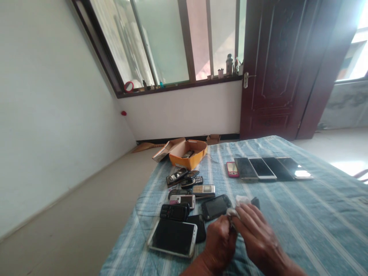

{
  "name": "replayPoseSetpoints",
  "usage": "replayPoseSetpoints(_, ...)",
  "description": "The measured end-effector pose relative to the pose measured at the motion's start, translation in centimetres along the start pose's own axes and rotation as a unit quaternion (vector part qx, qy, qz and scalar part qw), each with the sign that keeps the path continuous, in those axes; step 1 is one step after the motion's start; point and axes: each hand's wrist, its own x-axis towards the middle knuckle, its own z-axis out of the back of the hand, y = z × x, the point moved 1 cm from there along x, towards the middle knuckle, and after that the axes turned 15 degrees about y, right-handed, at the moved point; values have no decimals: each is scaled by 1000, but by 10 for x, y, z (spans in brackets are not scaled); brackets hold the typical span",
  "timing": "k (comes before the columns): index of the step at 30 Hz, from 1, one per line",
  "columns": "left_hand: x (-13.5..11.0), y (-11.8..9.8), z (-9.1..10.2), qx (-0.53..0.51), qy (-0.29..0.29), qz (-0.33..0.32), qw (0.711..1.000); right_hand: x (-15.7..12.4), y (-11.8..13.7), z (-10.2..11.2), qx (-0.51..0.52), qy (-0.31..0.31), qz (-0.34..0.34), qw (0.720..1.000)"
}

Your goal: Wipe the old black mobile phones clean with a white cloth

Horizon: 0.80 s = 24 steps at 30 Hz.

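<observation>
cloth [243, 200] is pinched in right hand [257, 232]; left hand [220, 235] curls, hold unclear; phones [173, 237] line the surface's [322, 218] left edge.

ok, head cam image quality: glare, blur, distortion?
Head view: daylight blows out the far-right window. Head view: glare patch on the rightmost smartphone. Head view: window frame and dark red door lean, likely camera tilt or lens distortion. Head view: right hand, left hand and white wad look soft.
</observation>
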Motion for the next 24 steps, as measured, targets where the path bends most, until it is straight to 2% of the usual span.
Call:
replayPoseSetpoints(3,1,-1,1,4,4,3,1000,1,-1,-1,-8,0,-9,1000)
replayPoseSetpoints(10,1,0,3,30,33,47,998,-3,-38,3,-67,15,-78,995)
replayPoseSetpoints(18,0,4,-2,6,-1,-1,1000,5,-2,4,-7,6,6,1000)
replayPoseSetpoints(24,1,0,1,20,34,39,998,0,-22,2,-40,22,-48,998)
